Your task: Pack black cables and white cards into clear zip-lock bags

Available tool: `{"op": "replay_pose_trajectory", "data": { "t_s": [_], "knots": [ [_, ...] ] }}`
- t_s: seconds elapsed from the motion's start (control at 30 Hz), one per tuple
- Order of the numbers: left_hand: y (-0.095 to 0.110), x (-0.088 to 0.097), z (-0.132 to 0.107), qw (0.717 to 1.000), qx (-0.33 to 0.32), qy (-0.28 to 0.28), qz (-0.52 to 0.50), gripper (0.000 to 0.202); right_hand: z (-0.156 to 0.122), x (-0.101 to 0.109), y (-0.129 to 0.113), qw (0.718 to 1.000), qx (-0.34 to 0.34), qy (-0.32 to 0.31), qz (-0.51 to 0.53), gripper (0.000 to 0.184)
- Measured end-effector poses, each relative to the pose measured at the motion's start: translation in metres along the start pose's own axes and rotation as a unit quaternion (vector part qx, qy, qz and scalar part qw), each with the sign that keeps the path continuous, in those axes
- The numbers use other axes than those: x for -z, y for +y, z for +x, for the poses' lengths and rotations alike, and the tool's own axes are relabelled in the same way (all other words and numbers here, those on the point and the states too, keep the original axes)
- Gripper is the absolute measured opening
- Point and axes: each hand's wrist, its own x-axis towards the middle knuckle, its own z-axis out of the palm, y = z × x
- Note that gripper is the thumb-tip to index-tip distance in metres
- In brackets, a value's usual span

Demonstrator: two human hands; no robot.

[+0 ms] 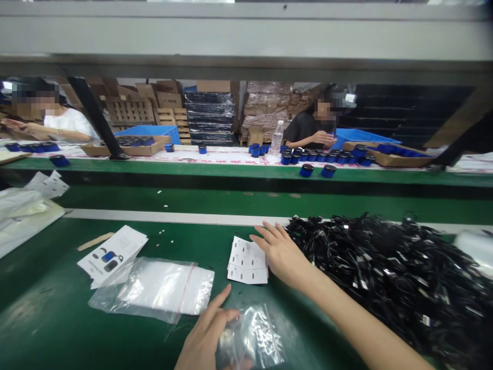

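My left hand is at the bottom edge, fingers curled round a small clear plastic bag with something small and dim inside. My right hand reaches forward with fingers stretched out flat; its fingertips rest on the edge of a small stack of white sticker sheets on the green table. A big heap of coiled black cables lies directly to the right of that hand.
A pile of clear zip bags and white printed leaflets lie to the left. A wooden stick and more plastic sheets are far left. Across the belt two people sit among small blue cylinders and cardboard trays.
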Motion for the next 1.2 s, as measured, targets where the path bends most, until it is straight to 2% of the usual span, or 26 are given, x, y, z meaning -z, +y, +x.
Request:
{"op": "replay_pose_trajectory", "data": {
  "t_s": [0.1,0.17,0.2,0.3,0.4,0.47,0.57,0.73,0.9,1.03,1.2],
  "knots": [
    [-0.003,0.001,0.001,1.000,0.003,-0.022,0.007,0.041,-0.009,-0.001,-0.026,1.000,-0.014,0.002,0.004,0.050],
    [-0.004,0.002,0.001,0.999,0.013,-0.027,0.011,0.043,-0.012,-0.007,-0.035,1.000,-0.011,-0.026,0.009,0.062],
    [-0.004,0.003,0.000,0.999,0.018,-0.030,0.012,0.044,-0.012,-0.011,-0.035,0.999,-0.011,-0.043,0.012,0.060],
    [-0.004,0.005,-0.001,0.999,0.022,-0.038,0.017,0.046,-0.006,-0.020,-0.019,0.996,0.005,-0.085,0.031,0.047],
    [-0.004,0.004,-0.002,0.999,0.020,-0.032,0.015,0.044,0.001,-0.019,0.003,0.992,0.036,-0.099,0.064,0.053],
    [-0.005,0.001,-0.002,1.000,0.013,-0.008,0.002,0.043,0.004,-0.013,0.008,0.991,0.034,-0.097,0.089,0.049],
    [-0.006,-0.004,-0.002,0.999,0.001,0.030,-0.019,0.042,0.007,-0.006,-0.002,0.989,-0.009,-0.078,0.124,0.032],
    [-0.008,-0.009,-0.003,0.998,-0.011,0.047,-0.031,0.039,0.024,-0.003,-0.021,0.976,-0.140,-0.043,0.162,0.061],
    [-0.008,-0.007,-0.004,0.998,0.007,0.034,-0.052,0.037,0.043,-0.007,-0.011,0.944,-0.215,-0.062,0.243,0.056],
    [-0.008,-0.007,-0.004,0.998,0.010,0.028,-0.063,0.037,0.045,-0.018,-0.005,0.894,-0.233,-0.112,0.366,0.046],
    [-0.007,-0.009,-0.002,0.999,0.002,0.028,-0.045,0.040,0.041,-0.028,-0.006,0.833,-0.230,-0.114,0.491,0.040]
  ]
}}
